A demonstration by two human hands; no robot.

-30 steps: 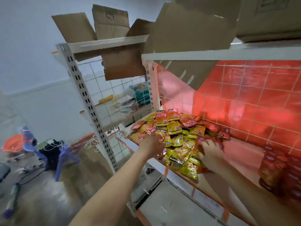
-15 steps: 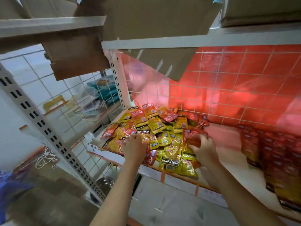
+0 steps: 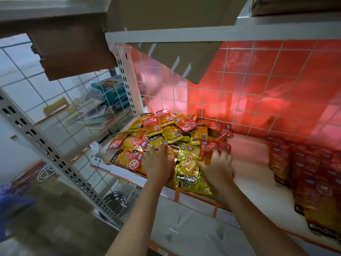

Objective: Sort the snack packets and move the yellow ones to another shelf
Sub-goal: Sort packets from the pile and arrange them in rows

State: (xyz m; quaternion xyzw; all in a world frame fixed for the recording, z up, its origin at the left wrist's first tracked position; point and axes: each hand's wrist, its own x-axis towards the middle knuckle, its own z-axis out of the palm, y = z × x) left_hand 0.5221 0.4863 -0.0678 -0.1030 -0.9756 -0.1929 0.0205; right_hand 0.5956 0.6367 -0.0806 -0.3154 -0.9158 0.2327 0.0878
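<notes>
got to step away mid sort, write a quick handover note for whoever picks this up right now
Left hand: resting flat on the mixed pile of packets, fingers spread, gripping nothing that shows.
Right hand: pinching a red packet at the pile's right edge.
Pile: red and yellow packets jumbled together on the left part of the shelf; yellow packets lie at the near edge between the hands.
Done: a row of red packets is lined up on the right of the same shelf.
Left: finish splitting the pile; the yellows are not yet moved to another shelf.
</notes>
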